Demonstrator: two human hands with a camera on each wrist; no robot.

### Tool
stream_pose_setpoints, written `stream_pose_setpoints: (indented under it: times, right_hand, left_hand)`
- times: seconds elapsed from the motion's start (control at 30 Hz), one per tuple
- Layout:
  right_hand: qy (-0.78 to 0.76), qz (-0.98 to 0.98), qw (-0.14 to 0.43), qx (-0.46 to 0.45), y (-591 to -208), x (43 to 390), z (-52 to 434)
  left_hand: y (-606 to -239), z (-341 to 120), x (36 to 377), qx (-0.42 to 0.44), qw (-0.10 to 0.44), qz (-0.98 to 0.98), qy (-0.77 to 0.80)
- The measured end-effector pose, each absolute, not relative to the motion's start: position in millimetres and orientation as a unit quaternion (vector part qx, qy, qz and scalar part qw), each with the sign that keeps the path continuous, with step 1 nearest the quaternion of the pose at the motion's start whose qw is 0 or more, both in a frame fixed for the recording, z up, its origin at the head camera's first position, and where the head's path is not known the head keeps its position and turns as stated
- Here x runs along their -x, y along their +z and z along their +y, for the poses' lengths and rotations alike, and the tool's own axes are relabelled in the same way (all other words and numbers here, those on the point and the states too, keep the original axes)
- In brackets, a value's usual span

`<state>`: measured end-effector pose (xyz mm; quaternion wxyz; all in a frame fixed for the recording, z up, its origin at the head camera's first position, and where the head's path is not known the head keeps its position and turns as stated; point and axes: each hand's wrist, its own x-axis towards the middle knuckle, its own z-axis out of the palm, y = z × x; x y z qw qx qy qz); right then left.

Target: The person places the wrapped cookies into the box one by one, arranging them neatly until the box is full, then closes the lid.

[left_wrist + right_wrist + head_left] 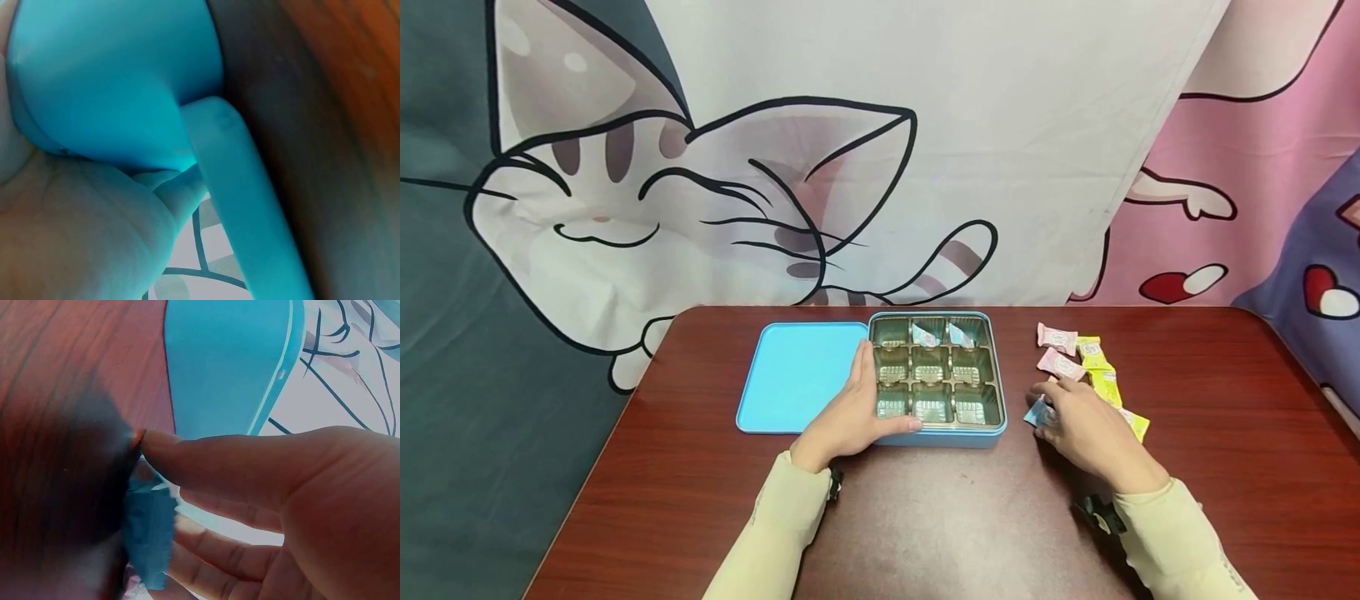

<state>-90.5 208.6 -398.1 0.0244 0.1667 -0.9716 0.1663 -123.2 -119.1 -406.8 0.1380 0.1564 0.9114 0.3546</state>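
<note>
A blue tin (961,437) with a gold tray of square compartments stands on the table. Two blue-and-white wrapped candies lie in its back row, one in the middle compartment (925,334) and one in the right (961,335). My left hand (847,417) rests against the tin's left side, fingers straight, thumb along the front rim; the left wrist view shows the palm by the blue wall (119,81). To the right of the tin, my right hand (1093,433) pinches a blue wrapped candy (150,531) between thumb and fingers, low over the table. The fingers partly hide it.
The blue lid (801,375) lies flat left of the tin, touching or nearly touching it. Two pink candies (1057,338) and several yellow candies (1103,386) lie around my right hand. A cat-print curtain (880,183) hangs behind the table's (925,525) back edge.
</note>
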Motion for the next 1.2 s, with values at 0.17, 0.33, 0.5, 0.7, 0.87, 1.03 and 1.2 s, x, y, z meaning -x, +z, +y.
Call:
stream_pose_setpoints:
  times: [0.17,0.33,0.5,0.7,0.87,1.03,1.2]
  right_hand:
    - [0.173,-0.97,0.015,-0.169,-399.8,90.2,208.4]
    - [0.173,-0.971,0.005,-0.165,-398.9,90.7,208.8]
    - [0.172,-0.972,0.0,-0.164,-398.2,90.3,209.6]
    - [0.169,-0.972,-0.001,-0.165,-399.3,91.0,211.3]
    - [0.163,-0.974,-0.001,-0.161,-399.9,89.6,212.3]
    - [0.161,-0.973,0.004,-0.166,-399.1,88.2,212.4]
    - [0.161,-0.971,0.01,-0.176,-399.2,87.7,213.0]
  left_hand:
    - [-406.2,-118.8,123.3,-0.157,0.136,0.912,0.354]
    - [-405.5,-118.2,122.6,-0.158,0.137,0.909,0.36]
    - [-405.7,-118.1,122.1,-0.159,0.135,0.908,0.362]
    - [-406.2,-119.2,122.7,-0.159,0.136,0.909,0.361]
    - [-406.5,-119.2,122.5,-0.158,0.137,0.908,0.362]
    - [-406.1,-118.9,122.3,-0.158,0.136,0.909,0.362]
    - [-406.5,-118.8,122.5,-0.158,0.137,0.909,0.359]
